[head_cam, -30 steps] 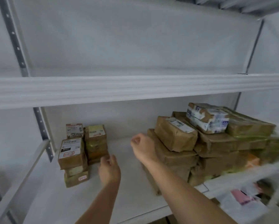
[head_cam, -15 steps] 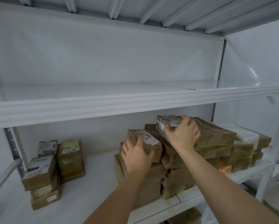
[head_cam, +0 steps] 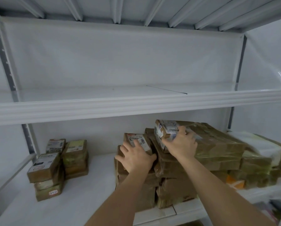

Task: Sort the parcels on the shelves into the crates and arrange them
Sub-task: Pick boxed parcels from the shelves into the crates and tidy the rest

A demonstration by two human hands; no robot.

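The left hand (head_cam: 137, 158) lies with spread fingers flat on a labelled brown-paper parcel (head_cam: 137, 141) atop the taped pile. Just right of it, the right hand (head_cam: 180, 145) curls round a small boxy parcel (head_cam: 166, 130), glossy with tape and white labels, resting on a broad flat package (head_cam: 218, 141).

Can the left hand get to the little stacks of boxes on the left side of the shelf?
Probably yes. The left hand rests on a labelled parcel, and only bare shelf lies between it and the small stacks.
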